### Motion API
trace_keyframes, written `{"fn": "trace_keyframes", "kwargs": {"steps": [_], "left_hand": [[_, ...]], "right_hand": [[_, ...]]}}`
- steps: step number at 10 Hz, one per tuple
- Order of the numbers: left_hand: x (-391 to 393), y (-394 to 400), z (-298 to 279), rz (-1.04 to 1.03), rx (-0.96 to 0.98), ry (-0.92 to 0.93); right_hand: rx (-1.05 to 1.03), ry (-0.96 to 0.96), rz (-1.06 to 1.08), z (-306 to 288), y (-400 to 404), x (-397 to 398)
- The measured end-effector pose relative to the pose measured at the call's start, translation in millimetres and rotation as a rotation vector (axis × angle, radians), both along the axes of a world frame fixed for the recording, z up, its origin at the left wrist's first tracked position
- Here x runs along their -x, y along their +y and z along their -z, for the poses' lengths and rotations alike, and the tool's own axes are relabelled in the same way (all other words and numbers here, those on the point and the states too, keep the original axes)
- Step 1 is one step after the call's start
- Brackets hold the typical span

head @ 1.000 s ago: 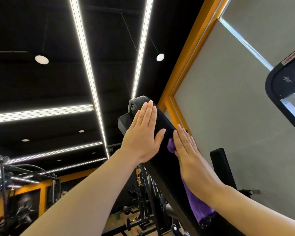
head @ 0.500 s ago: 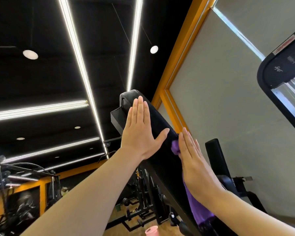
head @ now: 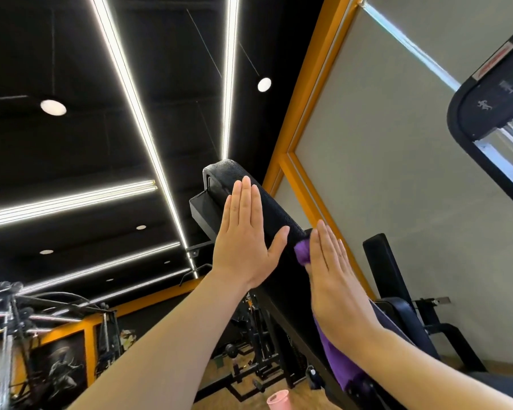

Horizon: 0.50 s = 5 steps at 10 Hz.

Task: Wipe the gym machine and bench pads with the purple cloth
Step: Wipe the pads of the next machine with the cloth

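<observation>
A long black bench pad rises steeply in front of me, its rounded top end near the ceiling lights. My left hand lies flat against the pad's left side, fingers together and pointing up, holding nothing. My right hand presses flat on the purple cloth, pinning it against the pad's face. The cloth bunches out beside my fingertips, and its tail hangs down below my wrist. Most of the cloth is hidden under my palm.
A second black pad on a black frame stands to the right by the grey wall. A black machine console juts in at the upper right. Weight racks stand behind, a pink cup sits on the wooden floor below.
My right hand with the cloth has slid down the pad, away from its top end. The view has tilted, so the pad sits lower relative to the ceiling lights.
</observation>
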<state>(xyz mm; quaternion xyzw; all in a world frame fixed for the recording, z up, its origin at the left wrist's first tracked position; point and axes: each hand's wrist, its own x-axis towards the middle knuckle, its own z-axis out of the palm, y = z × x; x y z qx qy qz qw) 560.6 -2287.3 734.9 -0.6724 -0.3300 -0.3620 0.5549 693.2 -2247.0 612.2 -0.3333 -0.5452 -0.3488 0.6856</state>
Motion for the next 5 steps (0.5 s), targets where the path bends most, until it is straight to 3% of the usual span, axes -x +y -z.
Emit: {"fn": "trace_keyframes", "kwargs": {"steps": [1,3,4,5], "left_hand": [[1.5,0.9,-0.2,0.007,-0.011,-0.001],[-6.9,-2.9,2.9,-0.072,0.003,-0.043],[-12.7,-1.7,6.8,-0.093,0.005,-0.071],[-13.6,-1.5,8.4,-0.088,-0.003,-0.074]], "right_hand": [[0.013,0.001,-0.06,-3.0,-1.3,0.6],[0.215,-0.107,-0.017,113.7,-17.4,-22.8],[0.101,-0.044,0.057,100.0,-7.1,-24.7],[0.105,-0.059,-0.074,58.9,-4.0,-15.4]]}}
